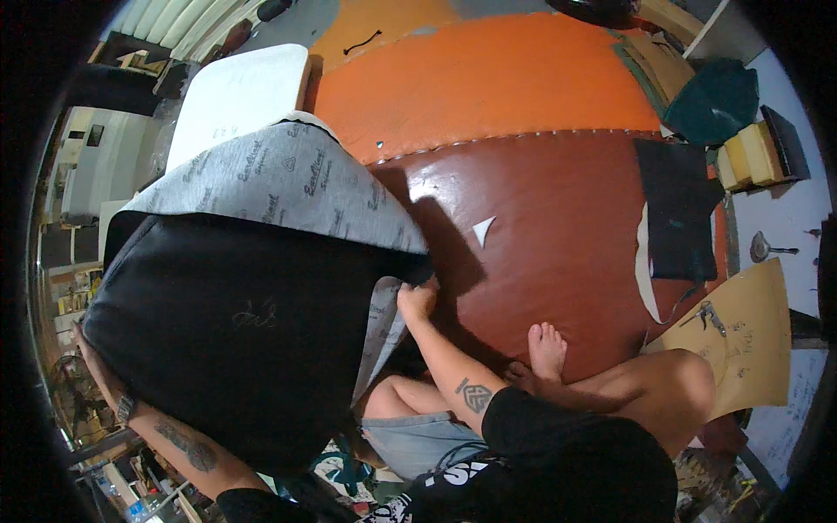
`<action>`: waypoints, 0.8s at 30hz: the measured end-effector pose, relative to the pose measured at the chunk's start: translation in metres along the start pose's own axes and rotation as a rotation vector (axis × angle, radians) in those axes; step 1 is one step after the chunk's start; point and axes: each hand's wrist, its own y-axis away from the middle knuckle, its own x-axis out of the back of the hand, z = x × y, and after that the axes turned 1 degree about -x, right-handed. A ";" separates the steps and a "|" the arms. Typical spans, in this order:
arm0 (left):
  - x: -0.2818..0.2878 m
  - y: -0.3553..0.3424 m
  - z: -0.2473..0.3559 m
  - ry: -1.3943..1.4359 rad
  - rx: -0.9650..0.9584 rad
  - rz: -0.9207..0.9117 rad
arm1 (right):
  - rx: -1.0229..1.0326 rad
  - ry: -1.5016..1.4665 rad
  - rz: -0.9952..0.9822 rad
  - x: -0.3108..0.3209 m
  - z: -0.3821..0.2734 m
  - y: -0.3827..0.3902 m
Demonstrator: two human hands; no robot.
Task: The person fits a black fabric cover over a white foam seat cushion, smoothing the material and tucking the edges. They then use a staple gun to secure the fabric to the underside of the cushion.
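A large black padded panel (pixel 235 322) is tilted in front of me at the left, with faint pale marks drawn on its face. Along its top a sheet of covering material (pixel 279 179) is folded over, showing a grey printed backing. My right hand (pixel 418 299) grips the black edge of this sheet at the panel's right corner, fingers closed; more grey backing hangs below it. My left hand (pixel 98 362) holds the panel's left edge, its fingers partly hidden by the panel.
Behind the panel stands a white rounded board (pixel 240 96). A brown and orange padded surface (pixel 540 227) spreads to the right, bearing a small white scrap (pixel 484 230) and a black material piece (pixel 678 209). A metal spray gun (pixel 711 318) lies on tan board (pixel 750 344). Foam blocks (pixel 751 157) sit far right.
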 end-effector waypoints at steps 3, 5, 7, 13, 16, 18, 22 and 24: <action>0.017 0.002 -0.017 -0.105 -0.158 0.024 | -0.005 0.178 -0.052 -0.012 0.008 -0.005; 0.031 0.005 -0.029 -0.165 -0.256 0.016 | -0.084 0.187 -0.215 -0.012 0.018 -0.006; 0.043 0.008 -0.038 -0.263 -0.344 0.033 | -0.262 0.037 -0.328 -0.010 0.028 -0.006; 0.051 0.019 -0.043 -0.309 -0.416 0.090 | -0.802 -0.703 -0.350 -0.005 0.045 0.000; 0.039 0.033 -0.035 -0.224 -0.368 0.072 | -0.836 -0.780 -0.406 -0.004 0.047 0.002; 0.027 0.046 -0.027 -0.124 -0.311 0.041 | -0.784 -0.719 -0.428 0.003 0.044 -0.003; -0.004 0.082 -0.020 0.169 -0.097 -0.085 | -0.539 -0.506 -0.343 0.062 0.006 -0.066; -0.025 0.099 -0.024 0.295 0.037 -0.158 | -0.389 -0.377 -0.229 0.123 -0.031 -0.127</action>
